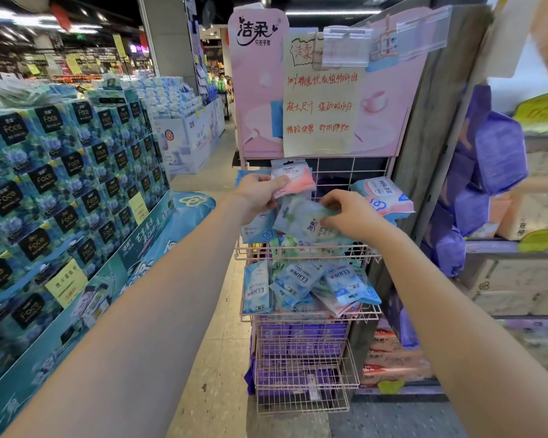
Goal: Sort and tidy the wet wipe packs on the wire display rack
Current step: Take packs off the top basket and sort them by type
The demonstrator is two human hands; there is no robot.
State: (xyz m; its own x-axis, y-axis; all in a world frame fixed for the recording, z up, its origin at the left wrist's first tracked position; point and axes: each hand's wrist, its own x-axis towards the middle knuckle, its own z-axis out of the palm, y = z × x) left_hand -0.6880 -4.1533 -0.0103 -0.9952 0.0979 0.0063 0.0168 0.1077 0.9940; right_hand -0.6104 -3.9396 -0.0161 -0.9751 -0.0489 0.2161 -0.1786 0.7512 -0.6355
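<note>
hands (301, 203) gripping packs (301, 216), wire basket (307, 316) holding blue packs (298, 281)

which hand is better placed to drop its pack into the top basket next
Probably the right hand: it grips the pale blue pack low, just above the top basket. The left hand holds the pink pack higher, against the rack's back grid.
</note>
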